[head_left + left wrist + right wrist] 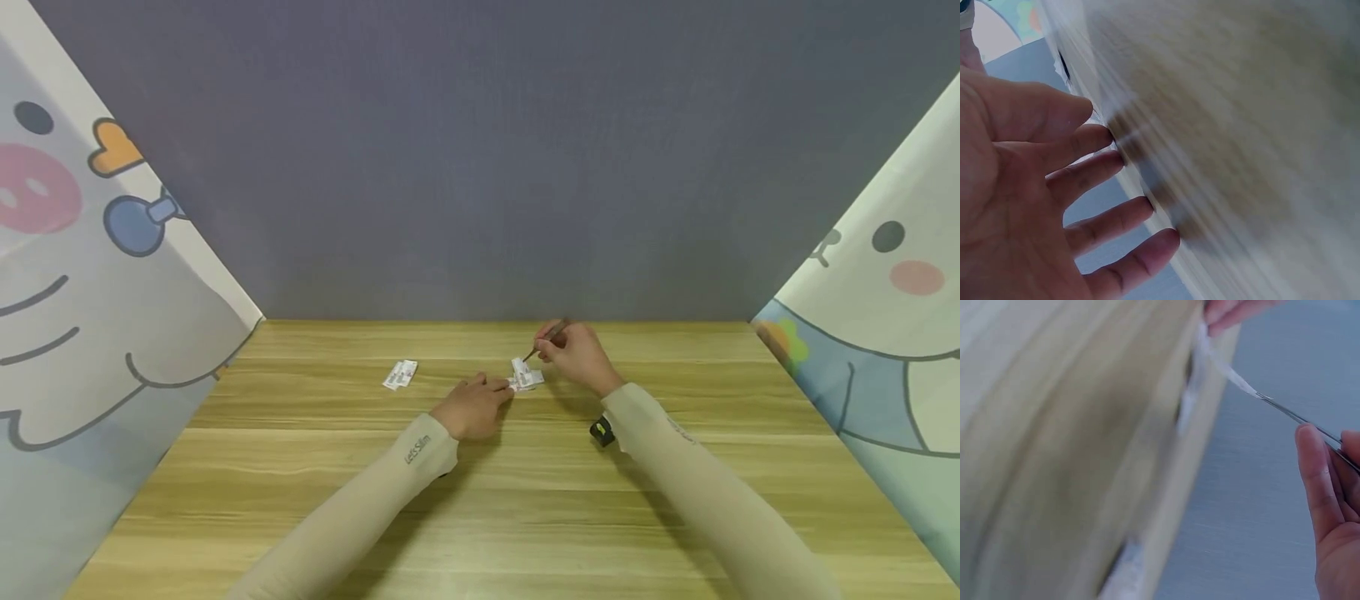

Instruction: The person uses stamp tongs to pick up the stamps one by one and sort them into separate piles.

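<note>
My right hand [577,354] pinches a pair of metal tweezers [1300,417] between thumb and fingers. The tweezer tips hold one end of a white printed paper strip [1235,378], which slants up from the table. At the strip's lower end are the fingertips of my left hand [474,406], laid palm down with fingers extended. In the left wrist view those fingers [1132,265] are fairly straight, their tips at the wood. Other white printed slips [534,378] lie under and beside the lifted strip, partly overlapped by it.
Farther left on the wooden table [337,467] lie a few overlapping printed slips [401,374]. A small black item [602,431] with a green mark is at my right wrist. A grey panel [480,167] rises behind the table, with cartoon-printed panels [172,308] at both sides.
</note>
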{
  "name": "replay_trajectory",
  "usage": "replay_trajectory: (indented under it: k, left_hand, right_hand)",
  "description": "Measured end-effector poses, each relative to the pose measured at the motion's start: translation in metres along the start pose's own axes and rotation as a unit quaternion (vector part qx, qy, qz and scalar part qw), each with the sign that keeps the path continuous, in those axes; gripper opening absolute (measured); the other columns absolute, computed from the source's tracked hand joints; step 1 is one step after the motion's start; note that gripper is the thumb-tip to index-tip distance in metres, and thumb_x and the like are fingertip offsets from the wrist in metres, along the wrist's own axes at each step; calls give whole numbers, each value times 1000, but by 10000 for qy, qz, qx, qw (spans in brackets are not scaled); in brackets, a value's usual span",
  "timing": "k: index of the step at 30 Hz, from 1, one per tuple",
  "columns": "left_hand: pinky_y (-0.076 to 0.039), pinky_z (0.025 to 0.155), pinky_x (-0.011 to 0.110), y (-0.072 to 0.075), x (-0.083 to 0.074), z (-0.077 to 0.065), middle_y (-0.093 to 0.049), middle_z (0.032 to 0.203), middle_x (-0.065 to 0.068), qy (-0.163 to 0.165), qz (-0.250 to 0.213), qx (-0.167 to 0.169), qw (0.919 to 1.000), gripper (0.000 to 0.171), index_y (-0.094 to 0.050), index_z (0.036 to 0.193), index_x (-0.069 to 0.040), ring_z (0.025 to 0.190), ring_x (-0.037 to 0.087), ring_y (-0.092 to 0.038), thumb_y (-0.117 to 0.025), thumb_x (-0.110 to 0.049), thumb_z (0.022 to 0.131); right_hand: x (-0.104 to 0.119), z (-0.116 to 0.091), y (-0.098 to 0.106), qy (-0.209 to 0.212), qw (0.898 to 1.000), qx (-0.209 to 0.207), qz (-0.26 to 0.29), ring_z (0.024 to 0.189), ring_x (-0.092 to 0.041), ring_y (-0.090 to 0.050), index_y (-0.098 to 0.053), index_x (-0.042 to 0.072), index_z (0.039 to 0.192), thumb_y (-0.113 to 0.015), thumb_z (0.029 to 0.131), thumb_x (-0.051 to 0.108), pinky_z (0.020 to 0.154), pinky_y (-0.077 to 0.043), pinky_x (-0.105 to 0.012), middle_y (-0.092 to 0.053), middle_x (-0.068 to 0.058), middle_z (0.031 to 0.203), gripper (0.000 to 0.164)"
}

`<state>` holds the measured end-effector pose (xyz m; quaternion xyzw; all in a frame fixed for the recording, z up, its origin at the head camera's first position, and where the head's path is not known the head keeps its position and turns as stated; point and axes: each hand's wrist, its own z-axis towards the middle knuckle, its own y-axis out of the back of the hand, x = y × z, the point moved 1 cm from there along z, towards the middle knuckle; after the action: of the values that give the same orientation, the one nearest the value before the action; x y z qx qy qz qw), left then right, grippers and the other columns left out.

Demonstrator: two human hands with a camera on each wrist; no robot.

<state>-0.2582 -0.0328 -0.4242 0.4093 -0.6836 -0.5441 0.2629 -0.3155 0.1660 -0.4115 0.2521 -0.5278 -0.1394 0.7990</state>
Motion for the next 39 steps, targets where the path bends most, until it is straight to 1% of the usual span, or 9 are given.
replay_trajectory:
  k: [4, 9, 12, 15, 17, 23, 31, 36, 39]
  left_hand:
    - [-27, 107, 51, -1, 3, -1, -32, 150, -2, -61, -81, -195, 9998, 52, -42, 144, -17, 137, 33, -25, -53, -15, 93]
    - [-38, 102, 44, -2, 12, -4, -43, 143, 5, -380, 109, -794, 9961, 42, -51, 137, -11, 127, 34, -41, -49, -14, 95]
    - [-39, 102, 40, -1, 21, -9, -46, 141, 8, -377, 113, -1008, 9941, 40, -53, 134, -8, 125, 32, -45, -49, -14, 95]
    - [-40, 101, 41, 0, 32, -17, -46, 140, 10, -277, 11, -1132, 9932, 40, -54, 133, -6, 124, 34, -45, -50, -13, 94]
    - [-42, 99, 41, 2, 39, -22, -45, 140, 11, -177, -79, -1150, 9932, 40, -53, 134, -5, 124, 34, -44, -48, -12, 95]
    - [-41, 99, 46, 6, 60, -37, -46, 139, 14, 69, -370, -1268, 9912, 38, -52, 133, -2, 124, 37, -44, -46, -10, 97]
    - [-34, 104, 50, 8, 82, -51, -44, 138, 18, 679, -505, -1282, 9881, 40, -49, 134, 2, 126, 41, -39, -45, -11, 97]
    - [-42, 96, 48, 8, 95, -57, -48, 131, 23, 859, -419, -1438, 9850, 38, -51, 129, 7, 118, 41, -45, -48, -10, 94]
    - [-43, 95, 48, 6, 104, -62, -49, 129, 24, 1012, -468, -1444, 9832, 39, -50, 128, 9, 116, 40, -46, -49, -12, 95]
  right_hand:
    - [11, -1, 7, 208, 9995, -226, -91, 66, -21, -67, -67, 6, 91, -65, 90, 10, 56, -55, -28, -68, -4, 77, 5]
    - [19, 0, 10, 769, 9949, -578, -307, 61, -15, -66, -69, 4, 91, -67, 89, 12, 53, -54, -25, -69, -2, 73, 8]
    - [24, 2, 6, 1075, 9909, -756, -294, 59, -11, -65, -69, 3, 90, -68, 88, 10, 52, -54, -25, -69, -3, 72, 7]
    - [27, 5, -2, 1192, 9895, -809, -111, 58, -11, -65, -69, 2, 90, -68, 87, 6, 54, -54, -24, -69, -5, 74, 6]
    - [29, 7, -8, 1138, 9904, -784, -13, 59, -10, -65, -69, 4, 90, -68, 87, 7, 54, -54, -23, -69, -5, 74, 5]
    - [36, 11, -27, 1096, 9916, -646, 224, 61, -15, -66, -69, 1, 92, -67, 88, 7, 56, -55, -25, -69, -10, 77, 7]
    - [46, 19, -52, 1117, 9918, -529, 314, 63, -18, -67, -68, -4, 94, -65, 90, 6, 57, -55, -25, -69, -13, 79, 12]
    - [51, 27, -74, 858, 9937, -422, 582, 64, -19, -67, -67, -1, 92, -64, 90, 6, 57, -55, -25, -69, -14, 81, 8]
    - [52, 31, -89, 670, 9944, -350, 743, 64, -17, -66, -67, 1, 92, -64, 90, 7, 57, -55, -25, -69, -13, 80, 7]
